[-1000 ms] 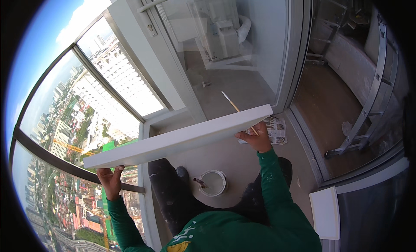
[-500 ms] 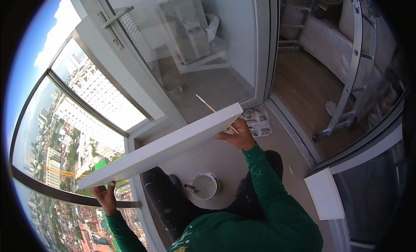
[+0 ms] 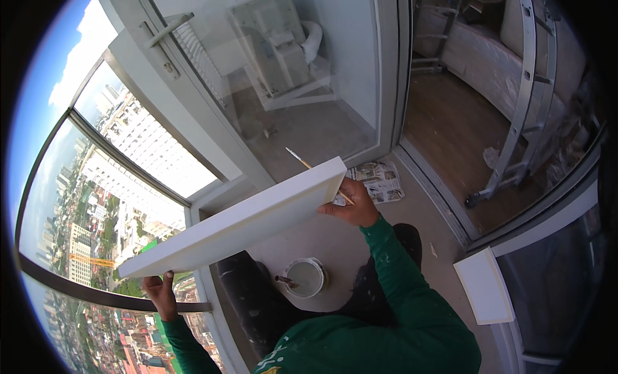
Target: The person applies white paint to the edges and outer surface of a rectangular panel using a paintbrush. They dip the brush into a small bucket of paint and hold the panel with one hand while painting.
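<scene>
I hold a long white board [image 3: 238, 223] level in front of me, slanting from lower left to upper right. My left hand [image 3: 159, 293] grips its lower left end from below. My right hand [image 3: 351, 208] grips its upper right end and also pinches a thin paintbrush [image 3: 302, 161] whose handle sticks up past the board. Both arms wear green sleeves. Below the board, a small round paint can [image 3: 305, 277] with a stick in it sits on the floor by my legs.
A sheet of newspaper [image 3: 380, 179] lies on the floor by the door sill. A glass door with a handle [image 3: 168, 28] stands ahead, large windows [image 3: 96, 200] at left. A metal ladder [image 3: 515, 123] stands in the room at right. A white panel [image 3: 484, 287] leans at lower right.
The view has swung, and the board now sits a bit lower and more central. Both hands keep their grip on its ends.
</scene>
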The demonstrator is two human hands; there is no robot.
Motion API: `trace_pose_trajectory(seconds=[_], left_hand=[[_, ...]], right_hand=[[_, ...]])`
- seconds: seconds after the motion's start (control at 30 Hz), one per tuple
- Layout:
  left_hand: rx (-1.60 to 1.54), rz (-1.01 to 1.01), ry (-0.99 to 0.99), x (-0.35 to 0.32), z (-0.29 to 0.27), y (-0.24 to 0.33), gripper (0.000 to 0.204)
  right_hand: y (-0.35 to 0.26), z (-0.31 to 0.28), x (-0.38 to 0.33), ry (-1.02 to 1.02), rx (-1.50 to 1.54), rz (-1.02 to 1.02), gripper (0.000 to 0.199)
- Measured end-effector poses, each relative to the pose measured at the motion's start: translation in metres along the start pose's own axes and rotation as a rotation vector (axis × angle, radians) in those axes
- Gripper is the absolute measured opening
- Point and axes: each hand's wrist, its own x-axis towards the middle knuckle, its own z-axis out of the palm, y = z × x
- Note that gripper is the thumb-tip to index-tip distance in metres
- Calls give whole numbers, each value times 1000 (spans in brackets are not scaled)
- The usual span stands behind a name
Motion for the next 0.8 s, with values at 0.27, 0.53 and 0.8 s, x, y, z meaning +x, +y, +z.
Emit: trace_pose_trajectory(seconds=[0.27,0.53,0.8], left_hand=[[-102,-63,3,0,-7,-12,32],[-123,-111,-3,-2,-24,-32,34],[-96,-192,-47,-10,-36,-45,31]], right_hand=[[-31,25,-7,-29,1,33,39],[-64,56,-16,-120,-17,57,42],[-72,73,-19,-114,63,105,40]])
